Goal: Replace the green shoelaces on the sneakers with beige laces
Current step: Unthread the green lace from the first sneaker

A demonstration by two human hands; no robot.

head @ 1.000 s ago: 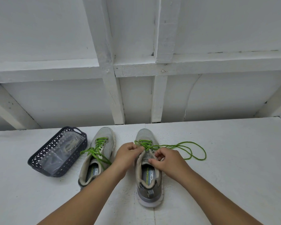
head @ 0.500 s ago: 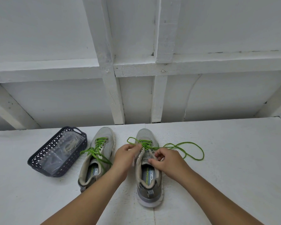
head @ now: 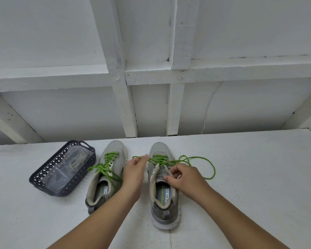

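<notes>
Two grey sneakers stand side by side on the white surface, toes pointing away. The left sneaker [head: 108, 175] has its green lace fully threaded. The right sneaker [head: 162, 187] has its green lace [head: 211, 168] loosened, with a long loop trailing to the right. My left hand [head: 134, 170] pinches a strand of that lace just left of the shoe's upper eyelets. My right hand [head: 184, 177] holds the right side of the tongue and collar with curled fingers. Beige laces [head: 75, 161] lie in a clear bag inside the basket.
A dark blue perforated basket [head: 43, 174] stands left of the sneakers. A white framed wall [head: 151, 96] rises right behind the shoes. The white surface [head: 250, 186] stretches to the right.
My left hand has drawn a strand of green lace out to the left, away from the right sneaker. The trailing loop on the right has shifted slightly. My right hand stays on the tongue.
</notes>
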